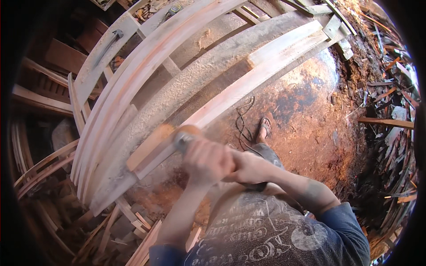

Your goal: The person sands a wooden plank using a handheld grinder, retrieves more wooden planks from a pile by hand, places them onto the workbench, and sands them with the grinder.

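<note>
My left hand [205,160] is wrapped round the front of a blurred angle grinder [182,140], whose brown disc [189,129] is against or just over the edge of a long pale wooden board [230,95]. Behind it my right hand [249,167] is closed on the rear of the grinder, close to my left hand. Motion smears the fingers and the tool head. The board slants from the lower left to the upper right and rests along a sawdust-covered plank [177,91]. Part of it is hidden by the grinder and my left hand.
Several curved planks [133,84] stand at the left. A hammer [114,37] and a tape measure [173,11] lie on boards farther off. A dark cord [242,122] trails over the brown ground [306,133] beside my sandalled foot [265,127]. Wood scraps [395,128] pile up at the right.
</note>
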Available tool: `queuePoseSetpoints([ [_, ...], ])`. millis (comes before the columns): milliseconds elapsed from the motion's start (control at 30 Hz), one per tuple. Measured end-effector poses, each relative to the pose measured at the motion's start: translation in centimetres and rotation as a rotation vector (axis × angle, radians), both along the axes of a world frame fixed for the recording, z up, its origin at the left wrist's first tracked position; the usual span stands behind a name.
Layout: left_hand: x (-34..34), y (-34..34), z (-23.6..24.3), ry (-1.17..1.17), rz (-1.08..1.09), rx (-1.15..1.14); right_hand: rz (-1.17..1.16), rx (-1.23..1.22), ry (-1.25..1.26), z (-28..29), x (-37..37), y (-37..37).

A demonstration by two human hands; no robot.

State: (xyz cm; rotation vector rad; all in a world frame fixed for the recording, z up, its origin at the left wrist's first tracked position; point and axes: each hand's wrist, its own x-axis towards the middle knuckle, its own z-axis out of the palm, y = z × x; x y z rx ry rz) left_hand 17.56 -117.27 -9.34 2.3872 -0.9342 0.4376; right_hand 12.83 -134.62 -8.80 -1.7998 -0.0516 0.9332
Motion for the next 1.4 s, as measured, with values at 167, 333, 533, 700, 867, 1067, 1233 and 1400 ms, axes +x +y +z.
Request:
queuePoseSetpoints([
  [167,3.2,-12.1,-1.5,0.064,-0.383,-0.204,-0.441,0.108,0.065,-2.2,-2.8,-9.6],
  [333,6.5,-21.4,-1.6,0.014,-0.527,-0.307,-0.765,0.127,0.106,-1.1,-2.0,-15.5],
  [533,8.0,-23.1,-1.6,0.001,-0.545,-0.365,-0.861,0.135,0.142,-0.3,-0.5,-16.4],
  [700,4.2,-14.2,-0.4,0.084,-0.391,-0.183,-0.369,0.045,0.048,-4.0,-2.5,-12.5],
  [867,1.0,-2.9,-0.9,-0.042,-0.019,-0.044,-0.110,0.043,0.029,0.5,0.9,-2.7],
  [1067,1.2,-2.7,0.3,0.010,0.020,-0.017,0.025,-0.053,0.058,0.8,1.6,-2.4],
  [1233,4.0,-11.5,-0.5,0.017,-0.241,-0.176,-0.220,-0.077,0.066,0.9,0.7,-9.7],
  [1400,7.7,-22.6,-0.2,0.042,-0.363,-0.220,-0.472,0.077,0.099,-0.9,1.3,-19.5],
])
